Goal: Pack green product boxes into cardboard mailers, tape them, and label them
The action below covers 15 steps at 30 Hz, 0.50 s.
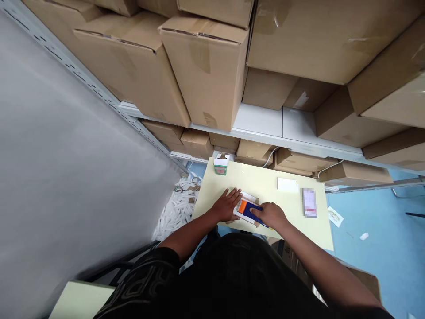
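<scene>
R hand on blue/orange item, L hand on white box

Your R hand [271, 214] has the blue/orange item [249, 210] pinched, thumb on top, fingers curled round the side & mostly hidden; grip's closed up, though can't tell how hard. Item's over the white box [249, 196], orange end twd your L hand [228, 205], near the front edge of the pale yellow table [212, 186]. Can't tell if it's seated inside the box or just lying on top.

Your L hand's palm-down at the box's left end, fingers near straight, thumb apart from them; it's opened out, touching the box but not wrapped round it.

Elsewhere on the table: green/white carton [220, 165] at the far L corner, top open; flat white pack [287, 184] beyond your R hand; pixelated item [309, 203] nr the R side, details n/a. Shelf [259, 118] w/ cardboard cartons [206, 75] runs behind. White strips [168, 217] heaped on the floor, L of the table.
</scene>
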Motion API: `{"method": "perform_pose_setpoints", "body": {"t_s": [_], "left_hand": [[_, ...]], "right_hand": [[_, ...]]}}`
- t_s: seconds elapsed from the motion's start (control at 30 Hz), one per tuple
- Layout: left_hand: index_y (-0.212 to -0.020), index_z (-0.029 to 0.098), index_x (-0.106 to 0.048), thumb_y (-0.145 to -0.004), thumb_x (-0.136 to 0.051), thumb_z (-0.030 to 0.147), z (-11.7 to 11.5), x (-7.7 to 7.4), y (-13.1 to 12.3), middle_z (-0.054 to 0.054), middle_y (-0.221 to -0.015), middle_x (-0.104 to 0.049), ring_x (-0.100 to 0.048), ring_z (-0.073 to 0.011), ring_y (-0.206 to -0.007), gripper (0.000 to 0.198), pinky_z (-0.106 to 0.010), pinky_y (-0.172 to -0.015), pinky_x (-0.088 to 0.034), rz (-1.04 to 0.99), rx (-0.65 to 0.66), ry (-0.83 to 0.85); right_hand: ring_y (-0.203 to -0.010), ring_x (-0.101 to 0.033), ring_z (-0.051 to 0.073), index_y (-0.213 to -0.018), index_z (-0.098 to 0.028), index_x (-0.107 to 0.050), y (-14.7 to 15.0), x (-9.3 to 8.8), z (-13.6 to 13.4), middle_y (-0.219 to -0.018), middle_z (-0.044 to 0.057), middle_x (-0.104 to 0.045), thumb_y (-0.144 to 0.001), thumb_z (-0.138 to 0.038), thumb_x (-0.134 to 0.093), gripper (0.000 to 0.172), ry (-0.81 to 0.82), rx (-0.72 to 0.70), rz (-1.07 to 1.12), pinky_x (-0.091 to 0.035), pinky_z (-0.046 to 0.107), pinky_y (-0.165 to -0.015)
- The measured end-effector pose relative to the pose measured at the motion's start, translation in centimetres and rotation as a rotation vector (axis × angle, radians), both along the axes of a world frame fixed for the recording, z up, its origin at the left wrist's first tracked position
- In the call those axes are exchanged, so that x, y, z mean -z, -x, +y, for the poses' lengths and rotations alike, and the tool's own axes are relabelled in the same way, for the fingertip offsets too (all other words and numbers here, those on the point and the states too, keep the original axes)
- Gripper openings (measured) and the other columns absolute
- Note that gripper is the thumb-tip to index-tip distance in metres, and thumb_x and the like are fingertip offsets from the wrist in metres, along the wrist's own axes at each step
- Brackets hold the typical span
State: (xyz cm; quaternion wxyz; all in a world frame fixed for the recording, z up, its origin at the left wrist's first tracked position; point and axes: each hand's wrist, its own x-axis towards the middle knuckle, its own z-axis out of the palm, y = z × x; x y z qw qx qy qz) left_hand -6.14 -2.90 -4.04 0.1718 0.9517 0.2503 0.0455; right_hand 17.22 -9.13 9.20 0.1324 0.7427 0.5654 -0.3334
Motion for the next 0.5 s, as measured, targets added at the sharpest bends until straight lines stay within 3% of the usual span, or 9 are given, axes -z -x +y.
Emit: {"method": "perform_pose_setpoints", "body": {"t_s": [0.27,0.5], "left_hand": [[-0.164,0.012,-0.022,-0.081,-0.069,0.070,0.2,-0.4,-0.4,-0.021,-0.167,-0.029,-0.018,-0.0370,-0.158,0.112,-0.055,-0.128,-0.006,-0.012,-0.040,0.053],[-0.165,0.013,-0.020,-0.079,-0.073,0.068,0.1,-0.8,-0.8,-0.020,-0.168,-0.028,-0.017,-0.0367,-0.158,0.114,-0.054,-0.128,-0.007,0.022,-0.053,0.055]], "right_hand": [[-0.076,-0.070,0.025,-0.073,-0.020,-0.073,-6.7,-0.2,-4.0,-0.079,0.012,-0.076,-0.088,-0.075,-0.052,0.060,0.028,0.142,0.061,-0.038,0.030,-0.060],[-0.070,-0.069,0.023,-0.071,-0.020,-0.072,-11.1,0.4,-7.8,-0.072,0.010,-0.074,-0.088,-0.074,-0.053,0.059,0.009,0.236,0.145,-0.039,0.029,-0.061]]}}
